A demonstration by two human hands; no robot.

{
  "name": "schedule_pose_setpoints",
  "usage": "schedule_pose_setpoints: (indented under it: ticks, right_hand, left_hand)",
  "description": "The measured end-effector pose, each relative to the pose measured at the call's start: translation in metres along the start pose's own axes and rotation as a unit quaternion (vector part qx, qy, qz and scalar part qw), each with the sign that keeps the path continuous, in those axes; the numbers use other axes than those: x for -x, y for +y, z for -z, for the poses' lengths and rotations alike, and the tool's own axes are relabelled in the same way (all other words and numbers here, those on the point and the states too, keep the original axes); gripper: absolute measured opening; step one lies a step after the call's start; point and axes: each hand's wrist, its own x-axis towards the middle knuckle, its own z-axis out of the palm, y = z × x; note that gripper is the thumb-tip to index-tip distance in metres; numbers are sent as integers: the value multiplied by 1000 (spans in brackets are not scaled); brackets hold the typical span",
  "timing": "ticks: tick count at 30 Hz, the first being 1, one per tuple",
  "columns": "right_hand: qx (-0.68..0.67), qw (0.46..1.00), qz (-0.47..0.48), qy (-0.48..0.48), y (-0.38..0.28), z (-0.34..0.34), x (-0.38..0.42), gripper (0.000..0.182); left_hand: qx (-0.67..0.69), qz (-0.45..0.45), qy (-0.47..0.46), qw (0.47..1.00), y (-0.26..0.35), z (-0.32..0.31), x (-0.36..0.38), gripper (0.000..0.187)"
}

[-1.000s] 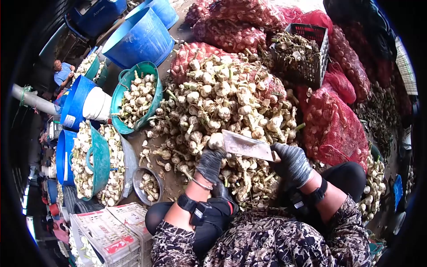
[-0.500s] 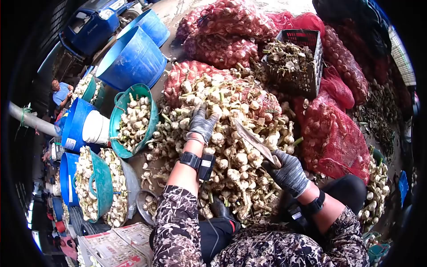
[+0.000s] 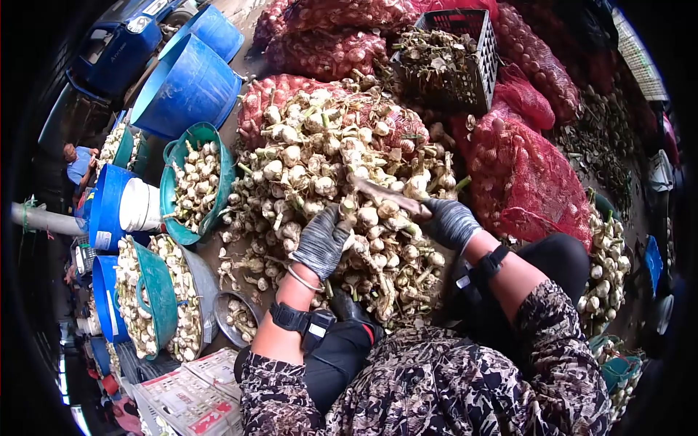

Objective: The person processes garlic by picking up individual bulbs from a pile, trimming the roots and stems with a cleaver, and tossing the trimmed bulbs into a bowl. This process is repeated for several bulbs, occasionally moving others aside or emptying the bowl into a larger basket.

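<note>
My left hand (image 3: 320, 243), gloved, closes around one garlic bulb (image 3: 347, 211) at the near slope of the garlic heap (image 3: 327, 167). My right hand (image 3: 449, 221), also gloved, grips the handle of a cleaver (image 3: 389, 198); the blade lies nearly flat, its tip pointing toward the bulb and just beside my left fingers.

Risk, as I judge it: the blade edge sits close to my left fingertips, so a bulb rolling in my grip or a stroke angled too far left could catch the glove. The heap is loose and steep; pulling a bulb from its lower face could send others sliding toward my knees.

Edges and room: to the left, a teal basket (image 3: 190, 182) of garlic stands just beside the heap, with blue tubs (image 3: 185, 87) behind it and a small metal bowl (image 3: 236, 316) near my left forearm. A white crate (image 3: 193, 396) lies at lower left. To the right, red mesh sacks (image 3: 527, 174) press against the heap and my right knee, leaving little swing for the right elbow. A black crate (image 3: 447, 65) of trimmings rests on the sacks beyond. The freest room is the narrow strip of ground between heap and teal basket. Another person (image 3: 76, 161) works well apart at far left.
</note>
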Motion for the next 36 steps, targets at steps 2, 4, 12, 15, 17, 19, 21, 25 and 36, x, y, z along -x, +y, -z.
schedule_pose_setpoints:
  ticks: [2, 4, 12, 15, 17, 19, 21, 25, 36]
  right_hand:
    - [-54, 998, -6, -30, 43, -20, -6, 48]
    - [-214, 977, 20, 8, 16, -21, 6, 58]
    - [-364, 931, 26, -18, -65, 16, 43, 37]
    - [-677, 723, -53, -126, -47, -2, 37, 27]
    - [-738, 639, -97, -193, -50, -13, 37, 27]
    - [-736, 631, -109, -222, -60, -18, 42, 24]
    - [-685, 682, -127, -223, -57, -22, 42, 22]
    - [-290, 943, 132, 101, -50, -19, 46, 22]
    - [103, 951, 291, 8, -69, 16, 82, 15]
  left_hand:
    - [-54, 0, 5, 999, -6, 1, 18, 40]
    - [-68, -40, 0, 997, 4, -1, 26, 42]
    - [290, -59, 59, 954, 50, -12, 42, 85]
    - [494, -63, -16, 867, 29, -30, 46, 102]
    - [326, -126, -10, 937, 36, -28, 33, 91]
    - [560, 25, -41, 827, 47, -32, 41, 91]
    - [589, 13, -38, 807, 48, -31, 41, 87]
    - [479, -14, -12, 878, 26, -27, 43, 78]
    - [532, -5, -2, 847, 18, -39, 67, 56]
